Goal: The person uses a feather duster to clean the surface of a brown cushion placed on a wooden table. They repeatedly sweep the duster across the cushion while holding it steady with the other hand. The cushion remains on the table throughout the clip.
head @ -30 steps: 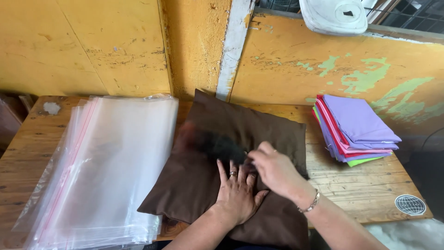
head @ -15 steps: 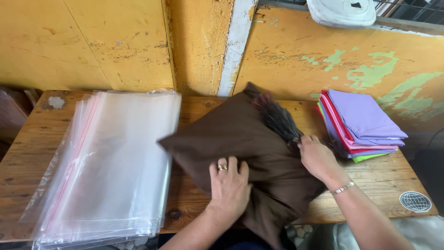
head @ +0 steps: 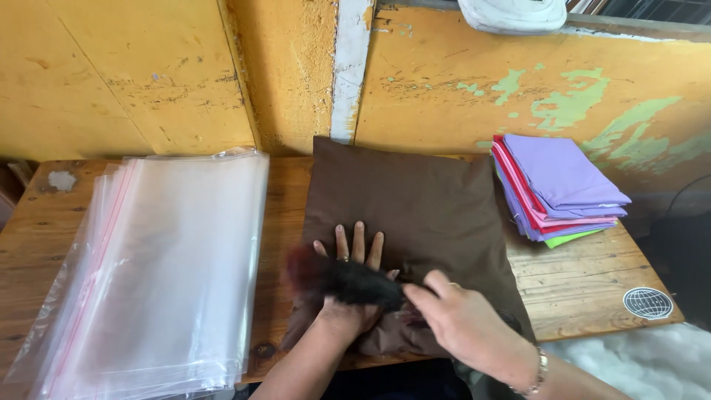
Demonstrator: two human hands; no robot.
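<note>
Brown cushion [head: 422,222] lay on the tabletop [head: 570,278], left hand [head: 354,278] flat on it, right hand [head: 463,322] gripping a blurred, half-hidden dark brush [head: 348,280].

Brown cushion [head: 422,222] lay flat at frame centre on the wooden bench, square, upper edge against the yellow wall. Dark fuzzy brush [head: 348,281], motion-blurred, sat across its lower-left corner, where the fabric bunched.

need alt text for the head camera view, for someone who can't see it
A person's left hand presses flat on a brown cushion on a wooden table, while the right hand holds a dark, blurred brush across it. A stack of clear plastic bags lies to the left and folded coloured cloths to the right, against a yellow wall.
</note>
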